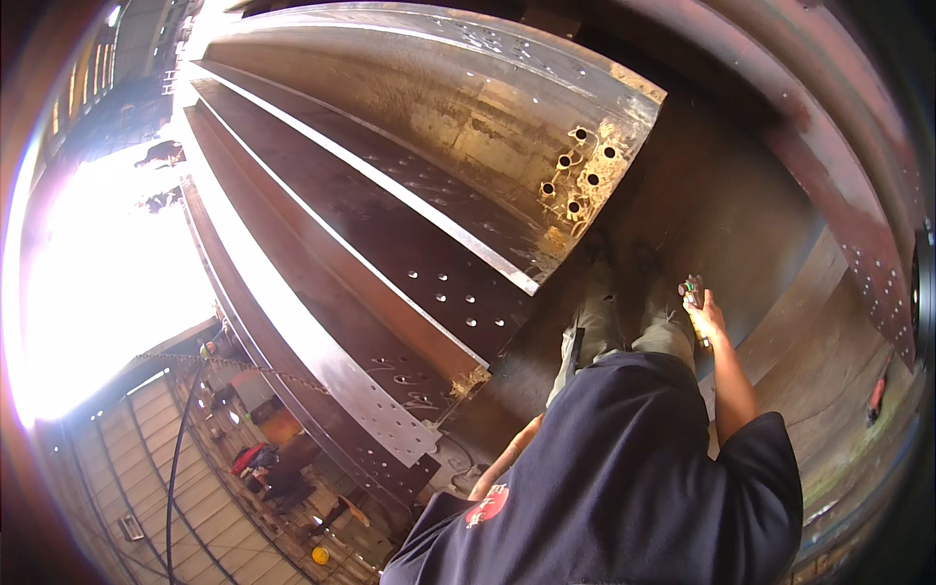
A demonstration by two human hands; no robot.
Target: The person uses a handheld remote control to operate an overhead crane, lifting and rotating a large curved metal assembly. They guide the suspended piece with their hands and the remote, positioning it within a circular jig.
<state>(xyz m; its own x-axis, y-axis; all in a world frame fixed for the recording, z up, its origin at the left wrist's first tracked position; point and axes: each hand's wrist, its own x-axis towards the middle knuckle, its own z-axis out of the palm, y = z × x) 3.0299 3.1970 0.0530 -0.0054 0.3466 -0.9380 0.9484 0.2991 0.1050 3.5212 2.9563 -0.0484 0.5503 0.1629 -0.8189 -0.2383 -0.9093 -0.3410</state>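
My right hand [710,320] is closed round a small object [698,332] with a yellow body and bits of green and red at its top. Its exact kind is too small to make out. That arm hangs beside my right leg, apart from the beams. My left forearm [509,456] reaches forward by my waist, but the dark shirt hides the hand. Just ahead lies the end of a big steel beam [468,127], with several round holes and yellowish crust on its web. Beside it, another dark steel beam [390,244] also has holes near its end.
More beams [322,361] lie alongside toward the left, and a drilled reddish-brown flange [848,214] curves along the right. A red-handled tool [876,400] lies at the far right. A chain [234,363] and a black cable [174,468] cross the left side. Clutter [278,468] fills the lower left.
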